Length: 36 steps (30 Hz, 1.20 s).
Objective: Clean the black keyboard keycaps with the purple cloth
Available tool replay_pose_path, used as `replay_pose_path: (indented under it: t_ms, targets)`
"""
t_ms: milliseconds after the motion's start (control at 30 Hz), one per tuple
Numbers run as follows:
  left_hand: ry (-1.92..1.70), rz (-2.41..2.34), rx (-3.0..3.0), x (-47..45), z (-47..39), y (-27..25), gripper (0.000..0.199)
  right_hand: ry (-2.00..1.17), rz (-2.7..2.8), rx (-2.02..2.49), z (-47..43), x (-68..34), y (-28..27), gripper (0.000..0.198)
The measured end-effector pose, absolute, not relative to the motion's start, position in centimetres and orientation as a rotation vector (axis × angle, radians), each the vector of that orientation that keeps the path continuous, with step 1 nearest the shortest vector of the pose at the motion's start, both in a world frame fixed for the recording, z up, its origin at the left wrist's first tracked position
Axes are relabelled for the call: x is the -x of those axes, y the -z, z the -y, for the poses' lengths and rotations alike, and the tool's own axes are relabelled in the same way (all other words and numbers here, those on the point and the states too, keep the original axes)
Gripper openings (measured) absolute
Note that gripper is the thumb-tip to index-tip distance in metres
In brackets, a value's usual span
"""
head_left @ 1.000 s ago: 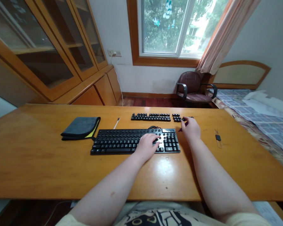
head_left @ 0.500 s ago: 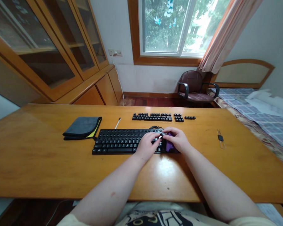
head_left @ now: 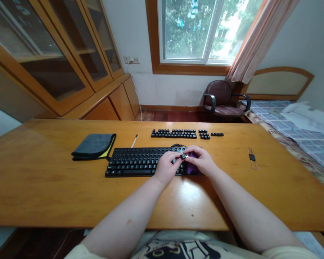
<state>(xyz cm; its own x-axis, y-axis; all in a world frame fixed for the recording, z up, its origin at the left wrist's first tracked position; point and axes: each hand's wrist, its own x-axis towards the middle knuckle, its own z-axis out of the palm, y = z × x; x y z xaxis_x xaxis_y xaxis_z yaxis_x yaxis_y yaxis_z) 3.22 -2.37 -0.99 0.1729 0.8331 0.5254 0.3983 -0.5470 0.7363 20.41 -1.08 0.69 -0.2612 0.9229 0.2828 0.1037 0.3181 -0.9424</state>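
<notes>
A small black keycap (head_left: 183,156) is pinched between the fingertips of both hands, just above the right end of the black keyboard (head_left: 140,162). The left hand (head_left: 166,167) is curled, thumb and forefinger closed on the keycap from the left, the heel of the hand low over the keys. The right hand (head_left: 201,161) meets it from the right, its fingers also closed on the keycap, and a purple tool (head_left: 192,166) is tucked in its palm; what kind of tool cannot be told. The right hand hides the keyboard's number pad.

The keyboard lies on the wooden desk (head_left: 43,187), parallel to its front edge. Behind it, farther from the person, loose keycaps (head_left: 174,133) sit in neat rows, with two smaller groups to their right. Left of the keyboard, a folded grey cloth (head_left: 93,145) with a yellow edge lies just beside it. A thin white stick (head_left: 134,140) lies between cloth and keycap rows. Well to the right, a small black clip (head_left: 252,157) lies on the desk.
</notes>
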Motion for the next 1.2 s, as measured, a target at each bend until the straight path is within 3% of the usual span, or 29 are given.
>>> replay_pose_path:
  t_ms: [433, 767, 867, 1067, 1200]
  targets:
    - [-1.260, -1.072, -1.822, -3.6, 2.3, 0.8, 0.010, -1.101, 1.462, 0.912, 0.4, -20.7, 0.4, 0.026]
    - [-1.312, -1.081, -1.835, -3.4, 2.4, 0.6, 0.010, -0.605, 1.859, 1.095, 0.4, -21.7, -1.3, 0.004]
    - [-1.333, -1.096, -1.834, -3.4, 2.3, 0.5, 0.009, -0.552, 1.850, 1.112, 0.4, -21.8, -1.3, 0.008]
    - [-1.334, -1.135, -1.811, -3.4, 2.4, 0.3, 0.007, -0.674, 1.774, 0.926, 0.6, -22.1, -1.0, 0.006]
    - [-1.301, -1.083, -1.847, -3.5, 2.6, 0.4, 0.007, -0.852, 1.741, 0.755, 0.8, -21.8, -1.2, 0.017]
